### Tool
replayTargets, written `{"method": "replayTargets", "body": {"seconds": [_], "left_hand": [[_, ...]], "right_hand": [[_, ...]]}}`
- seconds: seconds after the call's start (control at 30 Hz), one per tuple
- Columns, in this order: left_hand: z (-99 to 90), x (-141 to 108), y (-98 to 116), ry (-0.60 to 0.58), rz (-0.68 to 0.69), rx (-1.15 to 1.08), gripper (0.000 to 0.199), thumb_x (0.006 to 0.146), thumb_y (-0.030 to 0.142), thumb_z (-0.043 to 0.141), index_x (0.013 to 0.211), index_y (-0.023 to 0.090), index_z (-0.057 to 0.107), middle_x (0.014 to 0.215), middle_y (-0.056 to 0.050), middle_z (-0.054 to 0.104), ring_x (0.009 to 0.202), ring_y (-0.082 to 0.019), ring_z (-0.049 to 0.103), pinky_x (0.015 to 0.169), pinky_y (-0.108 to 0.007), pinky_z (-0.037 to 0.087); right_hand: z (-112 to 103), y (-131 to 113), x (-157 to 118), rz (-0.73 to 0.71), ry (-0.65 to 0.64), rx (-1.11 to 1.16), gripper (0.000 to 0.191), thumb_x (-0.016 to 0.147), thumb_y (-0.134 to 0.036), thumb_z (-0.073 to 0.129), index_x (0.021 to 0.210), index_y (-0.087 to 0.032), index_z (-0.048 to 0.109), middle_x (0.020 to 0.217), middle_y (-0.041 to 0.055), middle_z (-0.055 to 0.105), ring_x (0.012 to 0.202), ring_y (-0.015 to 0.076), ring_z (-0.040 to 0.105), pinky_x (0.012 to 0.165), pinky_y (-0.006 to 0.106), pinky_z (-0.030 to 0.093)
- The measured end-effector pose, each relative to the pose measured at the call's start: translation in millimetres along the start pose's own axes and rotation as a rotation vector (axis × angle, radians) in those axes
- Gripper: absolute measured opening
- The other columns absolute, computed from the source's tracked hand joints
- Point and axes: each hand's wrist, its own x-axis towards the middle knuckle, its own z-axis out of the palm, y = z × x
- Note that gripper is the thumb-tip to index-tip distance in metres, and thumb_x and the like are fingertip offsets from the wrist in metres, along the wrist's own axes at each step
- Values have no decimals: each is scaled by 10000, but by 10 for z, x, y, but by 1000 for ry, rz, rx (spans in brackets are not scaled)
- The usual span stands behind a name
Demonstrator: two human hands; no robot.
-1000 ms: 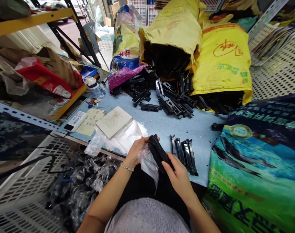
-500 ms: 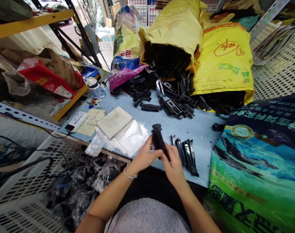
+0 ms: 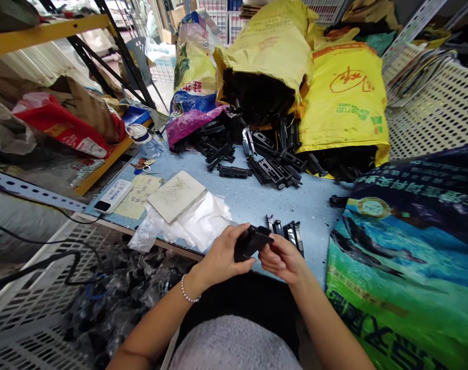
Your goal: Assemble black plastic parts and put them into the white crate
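Observation:
A black plastic part (image 3: 249, 243) is held between my two hands above the table's front edge. My left hand (image 3: 222, 257) wraps round its left side, thumb below and fingers above. The fingers of my right hand (image 3: 282, 258) pinch its right end. Just behind my right hand, several similar black parts (image 3: 293, 234) lie in a small row, partly hidden by it. White plastic bags (image 3: 199, 221) lie to the left of my left hand, under a worn square board (image 3: 176, 196).
Loose black parts (image 3: 274, 167) spill from yellow sacks (image 3: 266, 43) at the back. A blue-green sack (image 3: 376, 257) stands right. A white basket (image 3: 37, 267) of bagged items sits lower left. Phone (image 3: 113, 196), paper, keys and cup (image 3: 141, 134) are on the table's left.
The black part has turned from nearly upright to tilted and come lower, nearer my body. My right hand has shifted to its right end. The view has moved slightly.

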Motion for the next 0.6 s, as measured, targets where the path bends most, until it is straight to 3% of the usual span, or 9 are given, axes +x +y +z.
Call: {"method": "replayTargets", "body": {"seconds": [0.1, 0.23, 0.3, 0.37, 0.47, 0.53, 0.6], "left_hand": [[-64, -17, -11, -60, -25, -31, 788, 786, 289, 690, 1460, 283, 282, 1203, -88, 560, 1078, -245, 572, 955, -428, 483], [-129, -47, -5, -113, -53, -122, 767, 801, 269, 659, 1467, 298, 280, 1306, -90, 541, 1135, -249, 572, 995, -434, 464], [-142, -59, 0, -98, -26, -134, 764, 798, 255, 651, 1466, 304, 281, 1319, -86, 533, 1152, -248, 561, 1004, -433, 456], [-140, -63, -2, -77, 13, -120, 773, 790, 253, 652, 1466, 305, 282, 1264, -83, 553, 1110, -241, 566, 969, -421, 471], [-116, -57, -13, -80, 99, -89, 799, 767, 264, 666, 1466, 300, 281, 1139, -71, 572, 972, -214, 571, 857, -381, 504], [-102, -51, -15, -71, 172, -83, 811, 761, 263, 666, 1469, 299, 270, 1074, -59, 570, 898, -196, 557, 794, -354, 507], [-108, -54, -6, -63, 240, -89, 819, 766, 253, 655, 1475, 307, 248, 1025, -49, 571, 864, -188, 548, 765, -340, 506]], "right_hand": [[-7, -6, -48, -113, 86, -289, 326, 872, -433, 594, 686, -170, 544, 452, -99, 326, 355, 39, 181, 365, 187, 163], [51, -118, -152, -438, 265, -990, 303, 866, -377, 625, 654, -170, 563, 587, -18, 453, 533, 96, 403, 483, 224, 302], [79, -132, -187, -479, 285, -1062, 306, 871, -384, 629, 661, -172, 564, 609, -3, 490, 560, 105, 441, 504, 225, 336], [81, -76, -197, -317, 181, -796, 361, 918, -474, 544, 730, -168, 580, 554, -20, 498, 454, 85, 417, 427, 206, 321], [50, 92, -191, 47, -123, -127, 504, 954, -594, 381, 760, -165, 560, 403, -93, 400, 252, 45, 232, 275, 171, 207], [45, 193, -203, 163, -248, 198, 486, 955, -574, 407, 718, -169, 534, 369, -124, 344, 212, 19, 123, 234, 144, 142], [76, 244, -244, 185, -260, 313, 429, 944, -519, 481, 700, -170, 526, 371, -135, 334, 212, 2, 77, 229, 124, 116]]}}
